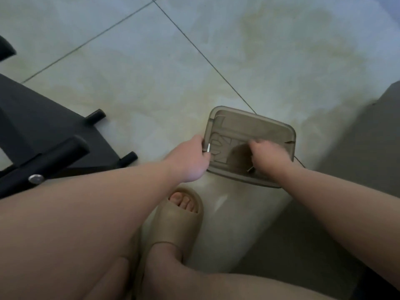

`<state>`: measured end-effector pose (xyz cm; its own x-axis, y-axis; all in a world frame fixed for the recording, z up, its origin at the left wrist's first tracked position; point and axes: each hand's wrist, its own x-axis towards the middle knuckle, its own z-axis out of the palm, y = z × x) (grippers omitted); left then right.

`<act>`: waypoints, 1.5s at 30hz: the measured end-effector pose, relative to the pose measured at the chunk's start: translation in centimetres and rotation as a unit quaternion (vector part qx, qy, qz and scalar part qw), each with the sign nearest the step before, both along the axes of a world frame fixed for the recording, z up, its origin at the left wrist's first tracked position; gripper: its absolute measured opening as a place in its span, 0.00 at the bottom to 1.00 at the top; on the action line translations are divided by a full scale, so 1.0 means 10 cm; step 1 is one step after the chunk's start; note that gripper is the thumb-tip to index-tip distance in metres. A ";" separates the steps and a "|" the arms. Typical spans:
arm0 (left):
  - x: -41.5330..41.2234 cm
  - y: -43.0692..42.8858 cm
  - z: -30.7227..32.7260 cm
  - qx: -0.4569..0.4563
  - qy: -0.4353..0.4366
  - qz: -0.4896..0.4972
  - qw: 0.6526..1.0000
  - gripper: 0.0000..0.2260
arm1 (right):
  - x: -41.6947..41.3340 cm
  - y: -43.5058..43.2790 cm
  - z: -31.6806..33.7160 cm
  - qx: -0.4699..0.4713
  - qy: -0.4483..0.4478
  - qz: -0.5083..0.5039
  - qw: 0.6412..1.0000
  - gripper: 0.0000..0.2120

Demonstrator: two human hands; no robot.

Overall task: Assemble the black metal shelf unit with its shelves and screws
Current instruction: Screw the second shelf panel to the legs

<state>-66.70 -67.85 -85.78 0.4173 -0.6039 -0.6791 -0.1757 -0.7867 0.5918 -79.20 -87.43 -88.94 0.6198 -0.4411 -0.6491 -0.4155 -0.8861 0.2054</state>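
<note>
A translucent brown plastic box [257, 126] lies on the tiled floor at centre right. My left hand [192, 158] holds its left rim, and a small silver metal piece [208, 147] shows by its fingers. My right hand [267, 153] reaches inside the box with its fingers curled downward; a dark screw [251, 168] shows just below it. What the fingers hold is hidden. The black metal shelf unit [43, 137] lies at the left, with black tubes and a silver bolt head [35, 179].
My foot in a beige slide sandal [179, 217] rests on the floor below the box, with my bare legs around it. A grey surface [368, 148] rises at the right edge. Pale floor tiles [194, 50] stretch beyond the box.
</note>
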 end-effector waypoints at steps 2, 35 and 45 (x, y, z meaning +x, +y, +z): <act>0.01 -0.01 -0.03 -0.003 -0.011 -0.002 1.000 0.09 | -0.02 0.01 -0.05 -0.039 0.010 0.032 0.999 0.15; 0.51 0.77 2.20 -0.140 0.133 0.382 0.904 0.13 | 0.79 1.11 2.64 0.207 -0.439 -0.030 0.874 0.05; 0.24 1.77 2.86 -0.256 0.376 0.485 0.747 0.26 | 0.66 2.43 3.21 0.297 -0.490 0.074 0.816 0.14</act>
<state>-64.28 -50.12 -57.22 0.4437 -0.5267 -0.7250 0.8638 0.0357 0.5026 -72.56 -63.09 -56.85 0.9879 -0.1014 0.1177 -0.0016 -0.7639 -0.6453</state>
